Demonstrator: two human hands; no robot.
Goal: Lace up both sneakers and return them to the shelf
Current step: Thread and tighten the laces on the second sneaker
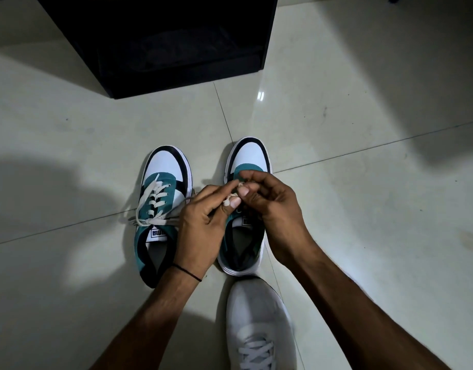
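Two teal, white and black sneakers stand side by side on the floor, toes pointing away from me. The left sneaker (163, 206) has a cream lace threaded through its eyelets, with loose ends trailing at its sides. Over the tongue of the right sneaker (250, 161), my left hand (203, 222) and my right hand (272, 209) meet. Both pinch a bunched cream lace (231, 198) between fingertips. The hands hide this sneaker's eyelets.
A black open-fronted shelf unit (176, 49) stands on the pale tiled floor (363, 156) beyond the sneakers. My own foot in a white laced shoe (256, 329) rests just behind the right sneaker. A thin black band circles my left wrist.
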